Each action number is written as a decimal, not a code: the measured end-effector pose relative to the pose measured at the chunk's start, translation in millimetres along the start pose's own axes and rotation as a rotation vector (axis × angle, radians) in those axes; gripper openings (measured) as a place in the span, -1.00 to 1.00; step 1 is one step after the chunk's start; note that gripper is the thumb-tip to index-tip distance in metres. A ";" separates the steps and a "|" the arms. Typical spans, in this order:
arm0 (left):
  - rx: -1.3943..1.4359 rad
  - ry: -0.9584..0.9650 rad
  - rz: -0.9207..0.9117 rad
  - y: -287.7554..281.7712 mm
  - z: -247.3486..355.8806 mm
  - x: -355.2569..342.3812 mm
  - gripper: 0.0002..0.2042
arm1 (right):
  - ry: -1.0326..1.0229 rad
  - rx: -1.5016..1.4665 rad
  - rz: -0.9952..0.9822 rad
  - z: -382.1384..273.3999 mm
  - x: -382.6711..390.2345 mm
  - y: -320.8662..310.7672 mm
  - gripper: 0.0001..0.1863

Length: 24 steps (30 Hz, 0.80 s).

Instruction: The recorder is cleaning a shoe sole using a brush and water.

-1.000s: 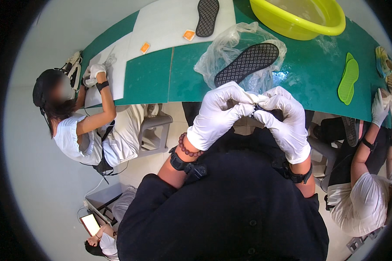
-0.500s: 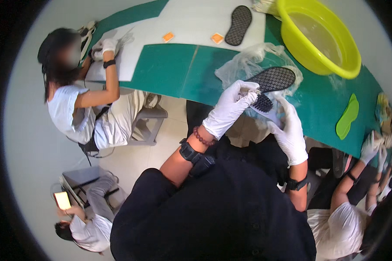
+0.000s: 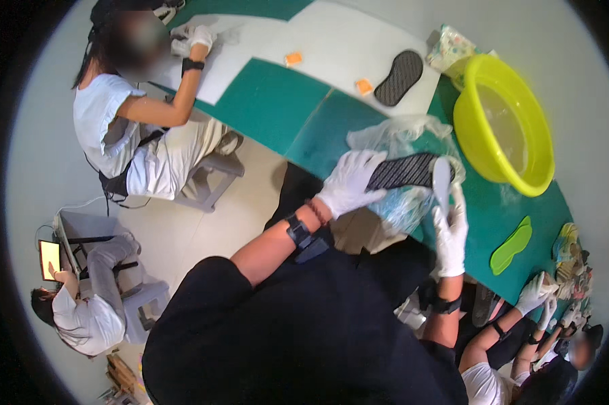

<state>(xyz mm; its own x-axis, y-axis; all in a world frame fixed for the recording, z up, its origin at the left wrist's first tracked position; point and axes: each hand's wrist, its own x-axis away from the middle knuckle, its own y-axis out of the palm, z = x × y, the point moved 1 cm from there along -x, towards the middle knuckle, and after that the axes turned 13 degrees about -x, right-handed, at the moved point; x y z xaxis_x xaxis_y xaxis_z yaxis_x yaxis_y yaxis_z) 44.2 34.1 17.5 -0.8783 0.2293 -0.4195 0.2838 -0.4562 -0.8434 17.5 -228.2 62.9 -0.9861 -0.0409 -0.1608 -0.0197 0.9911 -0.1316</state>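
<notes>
My left hand, in a white glove, grips the left end of a black patterned shoe sole. My right hand, also gloved, is closed on the handle of a pale brush. The brush lies across the right end of the sole with its back upward, so its bristles are hidden. Beneath and around the sole is a crumpled clear plastic bag at the edge of the green table.
A yellow-green basin with cloudy liquid stands at the right. Behind lie another black sole and orange packets. A green sole-shaped piece is nearer right. People sit left and right.
My left hand has left the bristle end of the brush and taken hold of the sole. The brush has turned bristles-down onto the sole's right end. The whole view has tilted.
</notes>
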 end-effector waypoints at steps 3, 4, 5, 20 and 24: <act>-0.058 0.016 -0.046 7.9 0.0 7.1 -0.21 | 0.054 0.040 -0.059 29.4 10.1 -2.0 -0.43; -0.042 0.009 -0.060 8.5 -0.7 7.1 -0.20 | 0.111 0.014 -0.051 37.7 15.5 -0.2 -0.44; -0.029 0.017 -0.061 8.3 0.4 7.3 -0.20 | 0.138 -0.039 -0.054 41.8 17.3 -0.4 -0.44; 0.005 -0.005 -0.013 9.0 -3.1 1.0 -0.23 | 0.093 0.345 0.068 36.8 -22.3 29.0 -0.56; 0.019 -0.033 -0.016 9.9 -2.7 1.4 -0.23 | -0.059 0.419 -0.229 39.9 1.0 45.7 -0.60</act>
<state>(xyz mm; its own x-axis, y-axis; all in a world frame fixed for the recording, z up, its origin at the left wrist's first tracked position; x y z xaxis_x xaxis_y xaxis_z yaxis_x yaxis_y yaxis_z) 46.8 32.3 7.6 -0.8949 0.2088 -0.3945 0.2623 -0.4691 -0.8433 22.1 -188.0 17.7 -0.9528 -0.2718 -0.1353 -0.1556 0.8198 -0.5511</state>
